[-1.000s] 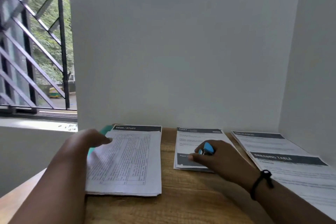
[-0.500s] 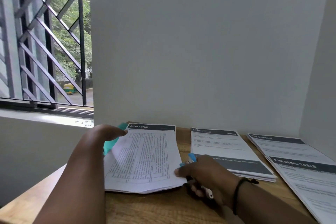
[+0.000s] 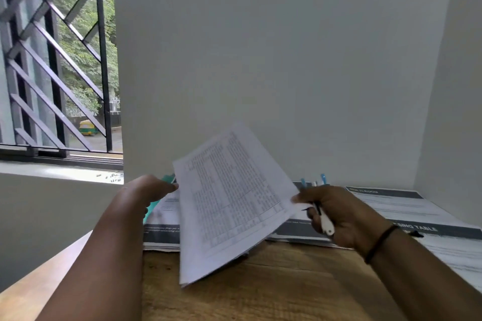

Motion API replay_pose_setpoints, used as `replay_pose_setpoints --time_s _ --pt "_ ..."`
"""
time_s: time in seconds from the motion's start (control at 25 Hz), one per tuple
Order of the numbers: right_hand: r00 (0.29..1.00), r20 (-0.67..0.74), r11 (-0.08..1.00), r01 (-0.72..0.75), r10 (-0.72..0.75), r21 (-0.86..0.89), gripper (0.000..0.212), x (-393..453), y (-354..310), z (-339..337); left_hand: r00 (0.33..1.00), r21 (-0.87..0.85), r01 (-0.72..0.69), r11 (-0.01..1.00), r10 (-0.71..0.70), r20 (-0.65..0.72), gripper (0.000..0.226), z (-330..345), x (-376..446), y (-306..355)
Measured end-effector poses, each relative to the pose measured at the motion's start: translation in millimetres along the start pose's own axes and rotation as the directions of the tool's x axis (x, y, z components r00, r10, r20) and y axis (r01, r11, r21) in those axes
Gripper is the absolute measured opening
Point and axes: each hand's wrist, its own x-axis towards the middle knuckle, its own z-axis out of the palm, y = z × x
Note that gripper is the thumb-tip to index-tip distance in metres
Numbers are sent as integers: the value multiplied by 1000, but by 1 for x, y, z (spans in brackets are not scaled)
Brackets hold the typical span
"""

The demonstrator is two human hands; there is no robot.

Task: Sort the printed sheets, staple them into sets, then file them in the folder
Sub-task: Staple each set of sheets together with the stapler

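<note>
Here sheets (image 3: 229, 206) tilt, apparently long axis upright.

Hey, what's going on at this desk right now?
A person is sorting printed sheets at a wooden desk. Both hands hold a set of table-printed sheets tilted up off the desk: the left hand at its left edge, the right hand at its right edge while also gripping a blue-and-white stapler. More stacks of printed sheets lie flat along the back of the desk. No stapling is visible yet.

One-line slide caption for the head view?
Both hands, left hand and right hand, lift a printed sheet set above the wooden desk.
</note>
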Motion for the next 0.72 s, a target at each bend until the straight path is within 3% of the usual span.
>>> replay_pose_setpoints --time_s 0.16,0.28,0.44,0.56,0.72 --pt "994 -85 993 -60 70 106 17 8 -31 -62 995 111 -15 994 26 -100 72 12 17 -2" --pt "981 -161 993 -102 111 61 11 13 -35 -100 997 213 -13 977 30 -76 77 27 36 -10" --pt "949 -256 915 -262 185 -308 13 16 -20 -131 999 243 4 970 -15 43 77 41 53 -14" --pt "932 -329 667 -343 153 -661 19 17 -10 -132 998 246 35 969 -47 44 64 41 52 -12" --pt "935 -348 539 -331 74 -774 35 24 -6 -124 998 229 44 972 -55 42 63 40 43 -7"
